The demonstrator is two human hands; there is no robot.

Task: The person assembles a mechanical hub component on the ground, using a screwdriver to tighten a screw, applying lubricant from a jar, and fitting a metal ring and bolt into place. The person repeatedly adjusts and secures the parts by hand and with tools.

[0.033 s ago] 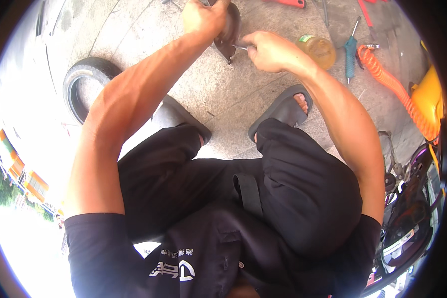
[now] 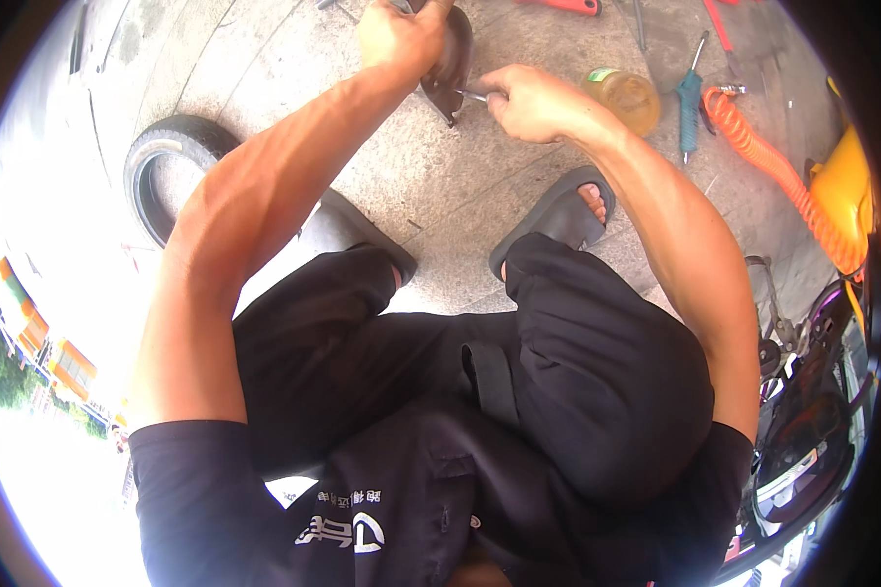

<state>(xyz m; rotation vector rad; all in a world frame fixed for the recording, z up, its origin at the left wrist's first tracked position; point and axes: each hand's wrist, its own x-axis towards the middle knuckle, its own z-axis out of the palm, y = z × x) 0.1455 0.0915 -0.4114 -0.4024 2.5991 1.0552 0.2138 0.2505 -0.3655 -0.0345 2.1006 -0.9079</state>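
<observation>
Head view shows a dark curved part (image 2: pixel 451 61) near the far edge of the visible floor (image 2: pixel 450 196), about midway between its left and right edges; whether it is held clear of the floor or rests on it cannot be told. Its upper end is gripped by the left hand (image 2: pixel 403 41), with the fingers closed around it. A thin metal tool (image 2: pixel 474 95) is gripped by the right hand (image 2: pixel 536 103), and its tip is brought to the side of the part's lower end; whether contact is made is too small to tell.

For good control, the part should be held firmly, since any twist at the upper end would be magnified below. The tool is best guided in short, light strokes, with its tip aimed away from the left fingers. A slip would probably be limited if the right wrist were braced.

Just beyond the right hand, toward the floor's right edge, a jar (image 2: pixel 625 103) is seen and should not be knocked. Farther right lie a teal-handled tool (image 2: pixel 691 103) and an orange coiled hose (image 2: pixel 768 157). Toward the left edge, a tire (image 2: pixel 152 161) is partly covered by the left forearm (image 2: pixel 294 147).
</observation>
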